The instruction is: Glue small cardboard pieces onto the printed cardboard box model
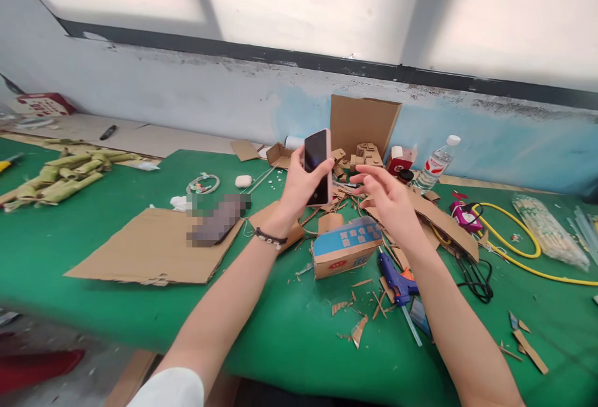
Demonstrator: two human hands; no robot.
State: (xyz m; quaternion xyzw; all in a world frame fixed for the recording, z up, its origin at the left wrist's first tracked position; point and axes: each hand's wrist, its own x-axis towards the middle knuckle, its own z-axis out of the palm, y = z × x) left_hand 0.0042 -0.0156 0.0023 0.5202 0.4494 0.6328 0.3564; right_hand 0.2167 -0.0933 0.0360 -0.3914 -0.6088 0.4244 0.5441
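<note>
L hand (299, 184): phone (316, 150) is gripped | R hand (385, 198), phone's 4 o'clk: fingers parted | ctn (346, 250), 5 o'clk: Chinese chars (359, 236) are printed | btl (434, 166), 3 o'clk: red label (435, 165), text blurred

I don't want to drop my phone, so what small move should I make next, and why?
Probably steady the black rectangular phone with a pink edge with your right hand: only your left hand grips it, raised above the littered green table, while the right hand's fingers hang open beside it, apparently holding nothing.
</note>
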